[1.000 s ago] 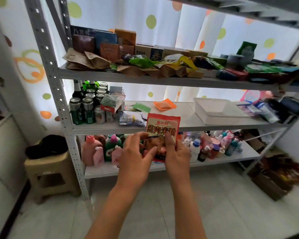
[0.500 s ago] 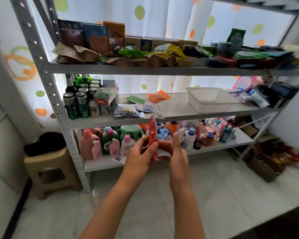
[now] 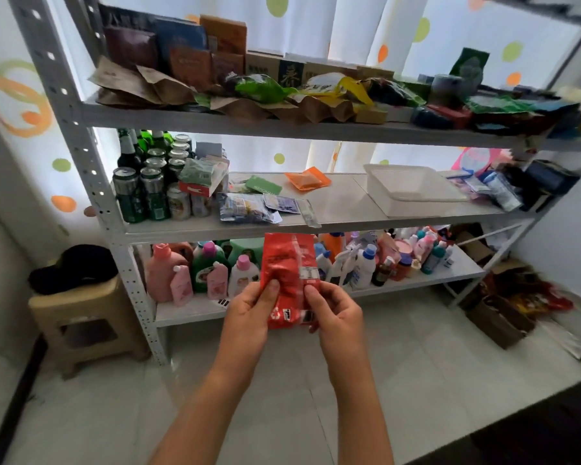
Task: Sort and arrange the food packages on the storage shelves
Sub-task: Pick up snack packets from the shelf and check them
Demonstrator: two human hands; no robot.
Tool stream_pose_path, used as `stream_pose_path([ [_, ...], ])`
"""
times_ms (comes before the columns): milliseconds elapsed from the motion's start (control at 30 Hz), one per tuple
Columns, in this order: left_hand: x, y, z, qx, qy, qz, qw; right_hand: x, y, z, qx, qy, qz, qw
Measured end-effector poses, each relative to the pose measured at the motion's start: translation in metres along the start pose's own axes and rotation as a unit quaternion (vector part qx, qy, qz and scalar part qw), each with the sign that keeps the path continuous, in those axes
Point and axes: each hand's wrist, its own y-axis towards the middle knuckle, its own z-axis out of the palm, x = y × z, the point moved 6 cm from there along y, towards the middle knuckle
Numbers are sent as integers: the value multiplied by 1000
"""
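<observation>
- Head view, grasp: the left hand [image 3: 249, 308] and the right hand [image 3: 332, 308] together hold a flat red foil food pouch [image 3: 289, 273] by its lower part. Each thumb presses on the printed back face, and the fingers are curled behind it.
- Head view, position: the pouch is upright in the air in front of the white metal shelving rack [image 3: 91, 182], level with the gap between the middle and bottom shelves. It touches no shelf.
- Head view, step in hand (judgement): the back label, with its barcode and recycling mark, faces the person, so the pouch appears to be under inspection before a place is chosen for it.
- Head view, destinations: the white middle shelf board [image 3: 342, 203] carries loose sachets, among them an orange flat sachet [image 3: 307, 178], and a shallow translucent plastic tray [image 3: 413, 186]. The top shelf is crowded with brown paper bags [image 3: 141, 85] and boxes.
- Head view, avoid: the bottom shelf holds pink and white detergent bottles [image 3: 215, 276]; food is best kept off that level.
- Procedure (judgement): the person should keep both hands on the pouch while reading it, then pass it to one hand and lay it flat on bare board beside the sachets or inside the tray.
- Hazard (judgement): the green drink cans [image 3: 141, 193] stand close to the sachets; a wide reach could topple them.
</observation>
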Motion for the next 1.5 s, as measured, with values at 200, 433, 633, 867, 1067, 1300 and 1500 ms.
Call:
stream_pose_path([
  [200, 2, 31, -57, -66, 35, 1, 997, -36, 33, 45, -19, 33, 34, 999],
  [433, -14, 101, -131, -122, 46, 4, 991, -55, 99, 132, -7, 42, 37, 998],
  [633, -75, 172, -169, -129, 59, 40, 989, -22, 160, 205, -4, 13, 3, 1000],
  [867, -162, 241, -192, -99, 55, 86, 990, 34, 221, 279, -11, -6, -66, 998],
  [1067, -216, 284, -193, -111, 98, 130, 981, 73, 273, 316, 1, 5, -116, 993],
  [1300, -281, 325, -195, -154, 184, 187, 953, 130, 330, 347, 56, -192, -211, 957],
  [1500, -317, 364, -201, -187, 208, 178, 944, 167, 372, 373, 104, -311, -211, 921],
])
